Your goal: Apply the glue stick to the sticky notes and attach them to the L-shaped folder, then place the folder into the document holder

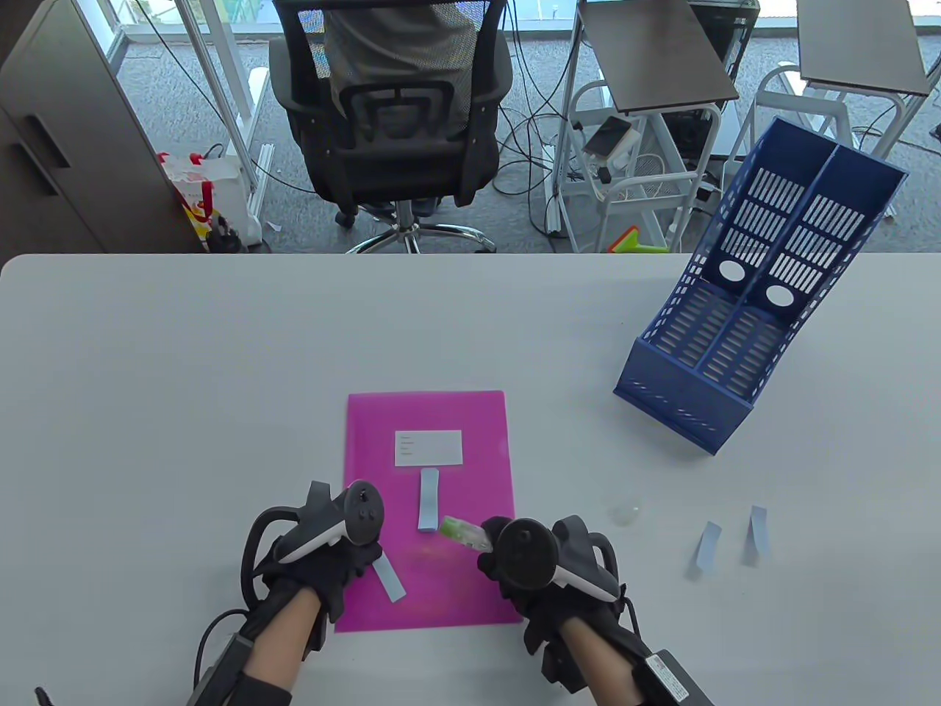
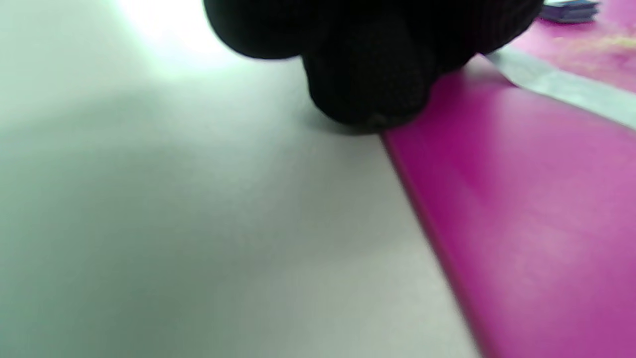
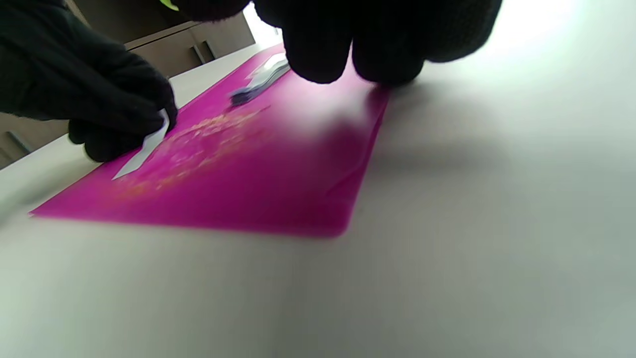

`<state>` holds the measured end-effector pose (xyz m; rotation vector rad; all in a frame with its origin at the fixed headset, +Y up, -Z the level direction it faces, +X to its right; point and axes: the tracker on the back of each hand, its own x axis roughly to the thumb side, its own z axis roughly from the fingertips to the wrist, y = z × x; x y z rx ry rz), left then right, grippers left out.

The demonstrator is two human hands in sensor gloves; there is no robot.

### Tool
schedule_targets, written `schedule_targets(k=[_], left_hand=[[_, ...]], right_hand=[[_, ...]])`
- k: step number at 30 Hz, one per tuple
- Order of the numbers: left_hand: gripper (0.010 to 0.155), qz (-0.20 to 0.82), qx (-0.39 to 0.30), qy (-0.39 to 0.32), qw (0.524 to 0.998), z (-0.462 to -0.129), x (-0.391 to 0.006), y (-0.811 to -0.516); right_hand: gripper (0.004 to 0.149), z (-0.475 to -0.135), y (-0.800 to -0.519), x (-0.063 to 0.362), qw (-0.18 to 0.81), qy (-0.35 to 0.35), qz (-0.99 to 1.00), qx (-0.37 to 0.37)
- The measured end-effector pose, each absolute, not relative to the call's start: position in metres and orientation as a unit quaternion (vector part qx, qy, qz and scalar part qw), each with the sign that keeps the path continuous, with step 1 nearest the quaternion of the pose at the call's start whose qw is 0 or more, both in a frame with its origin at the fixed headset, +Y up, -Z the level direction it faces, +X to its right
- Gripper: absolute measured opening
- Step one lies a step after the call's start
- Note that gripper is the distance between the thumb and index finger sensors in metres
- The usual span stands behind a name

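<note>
A magenta L-shaped folder point(image 1: 441, 588) lies flat on the table in front of me, with a white label point(image 1: 428, 448) and one blue sticky note point(image 1: 428, 500) on it. My left hand point(image 1: 360, 562) rests at the folder's left edge and pinches a second blue sticky note point(image 1: 390, 581) point(image 3: 144, 151) against the folder point(image 3: 248, 184). My right hand point(image 1: 496, 540) grips a green glue stick point(image 1: 464, 533), tip pointing left over the folder near the first note. Glue smears point(image 3: 198, 144) show on the cover. The blue document holder point(image 1: 750, 309) stands at the right rear.
Two more blue sticky notes point(image 1: 708, 548) point(image 1: 759, 531) lie on the table to the right of my right hand. A clear cap point(image 1: 626, 512) sits near them. A black office chair point(image 1: 393, 110) stands beyond the table's far edge.
</note>
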<state>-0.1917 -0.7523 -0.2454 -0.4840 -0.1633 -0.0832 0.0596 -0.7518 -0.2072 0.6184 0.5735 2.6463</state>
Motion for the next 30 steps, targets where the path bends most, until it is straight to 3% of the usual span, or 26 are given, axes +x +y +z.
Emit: schedule_targets(k=[3,9,30], left_hand=[[0.034,-0.042,-0.236,-0.092,0.966,-0.243,-0.191,-0.747],[0.034,-0.004,-0.223,-0.123,0.967,-0.238,-0.19,-0.74],[0.037,0.081,-0.314,-0.137,0.936,-0.239,-0.198,-0.741]], right_hand=[[0.055,-0.207,-0.755,0.06,0.178,0.234,0.932,0.21],[0.055,-0.208,-0.755,0.063,0.185,0.227,0.935,0.199],[0.055,-0.208,-0.755,0.065,0.186,0.218,0.938,0.194]])
